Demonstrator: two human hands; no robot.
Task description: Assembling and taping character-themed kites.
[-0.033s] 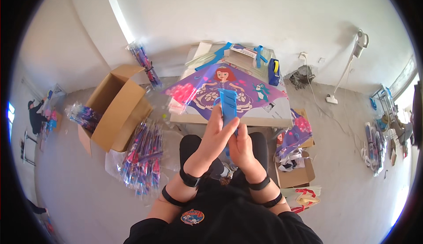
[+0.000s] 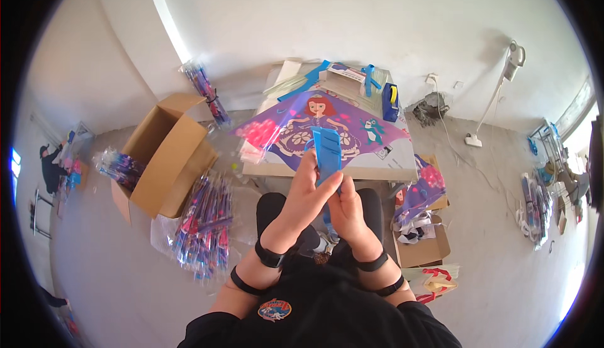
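Observation:
In front of my chest, both hands grip a folded blue strip of thin, flexible material (image 2: 328, 150), its folded end sticking up past my fingers. My left hand (image 2: 304, 191) wraps it from the left, thumb pressed across the front. Close against it, my right hand (image 2: 347, 213) pinches the lower part, with its fingertips partly hidden. A tail of the same blue hangs below between my wrists. Behind the strip, a purple kite (image 2: 314, 115) printed with a red-haired princess lies spread on the table (image 2: 277, 171), its middle partly covered by the strip.
A tape dispenser (image 2: 390, 103), blue strips (image 2: 307, 82) and an open box (image 2: 343, 79) sit on the table. Left stand a large carton (image 2: 170, 162) and wrapped bundles (image 2: 204, 225). Right are a small carton (image 2: 425, 250) and a stick vacuum (image 2: 503, 77). Another person (image 2: 53, 165) works far left.

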